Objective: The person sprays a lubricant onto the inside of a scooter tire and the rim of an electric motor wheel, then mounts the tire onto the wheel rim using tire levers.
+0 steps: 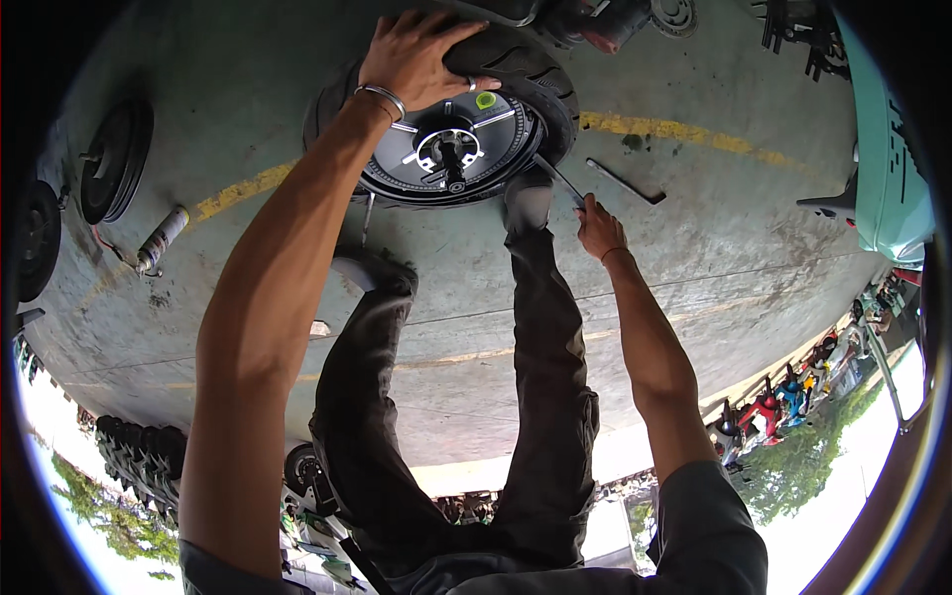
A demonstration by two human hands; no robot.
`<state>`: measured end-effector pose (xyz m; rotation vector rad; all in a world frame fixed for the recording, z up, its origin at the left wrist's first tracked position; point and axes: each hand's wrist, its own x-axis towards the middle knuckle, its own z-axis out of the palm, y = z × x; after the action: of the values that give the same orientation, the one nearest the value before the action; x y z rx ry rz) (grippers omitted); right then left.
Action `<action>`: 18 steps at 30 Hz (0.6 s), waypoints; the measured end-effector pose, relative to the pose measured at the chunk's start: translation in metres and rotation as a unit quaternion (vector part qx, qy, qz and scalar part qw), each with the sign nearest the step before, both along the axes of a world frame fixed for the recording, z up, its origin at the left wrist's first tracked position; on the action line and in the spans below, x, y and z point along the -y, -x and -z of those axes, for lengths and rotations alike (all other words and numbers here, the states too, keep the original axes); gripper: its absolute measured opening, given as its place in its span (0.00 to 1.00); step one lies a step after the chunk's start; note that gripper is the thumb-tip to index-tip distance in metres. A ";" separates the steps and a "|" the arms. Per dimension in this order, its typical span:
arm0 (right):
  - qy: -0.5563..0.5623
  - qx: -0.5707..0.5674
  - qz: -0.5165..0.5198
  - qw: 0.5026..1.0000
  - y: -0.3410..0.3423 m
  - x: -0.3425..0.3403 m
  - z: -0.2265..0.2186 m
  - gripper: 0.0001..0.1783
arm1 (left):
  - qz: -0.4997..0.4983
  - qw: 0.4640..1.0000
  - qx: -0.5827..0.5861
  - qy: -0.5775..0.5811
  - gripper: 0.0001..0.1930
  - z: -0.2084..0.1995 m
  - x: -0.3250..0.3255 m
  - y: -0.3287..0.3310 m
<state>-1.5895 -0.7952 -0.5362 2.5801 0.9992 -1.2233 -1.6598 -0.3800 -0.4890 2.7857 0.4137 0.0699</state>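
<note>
A motor wheel (409, 149) with a black tyre (526, 69) lies on the floor by my feet, its hub and axle facing up. My left hand (421, 64) rests on the far part of the tyre with its fingers spread. My right hand (600, 233) is closed around a metal tyre lever (561, 180), whose far end meets the rim edge at the wheel's right side. A second lever (369, 220) sticks out from the near left edge of the wheel. My right shoe (529, 201) touches or nearly touches the near side of the tyre.
Another metal bar (625, 181) lies on the floor to the right. Two wheels, one a black wheel (119, 164), and a spray can (163, 240) are at the left. A teal scooter body (892, 188) stands at the far right. Dark parts (620, 25) lie beyond the tyre.
</note>
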 end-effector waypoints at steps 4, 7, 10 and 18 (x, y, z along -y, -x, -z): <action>0.040 -0.015 -0.016 0.999 -0.023 -0.022 -0.024 0.13 | -0.004 1.000 0.006 -0.028 0.41 0.004 0.003 0.002; 0.077 -0.001 -0.037 0.996 -0.024 -0.061 -0.065 0.14 | -0.014 1.000 -0.009 -0.021 0.41 0.000 -0.001 0.005; 0.139 0.020 -0.014 0.990 0.005 -0.092 -0.086 0.15 | -0.005 1.000 -0.013 -0.014 0.41 0.002 0.000 0.002; 0.143 -0.038 -0.050 0.988 -0.086 -0.050 -0.073 0.11 | -0.006 1.000 0.005 -0.014 0.41 -0.003 0.008 -0.008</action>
<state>-1.5036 -0.7453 -0.4636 2.2545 0.8820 -1.3381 -1.6516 -0.3876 -0.4857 2.8098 0.4313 0.0942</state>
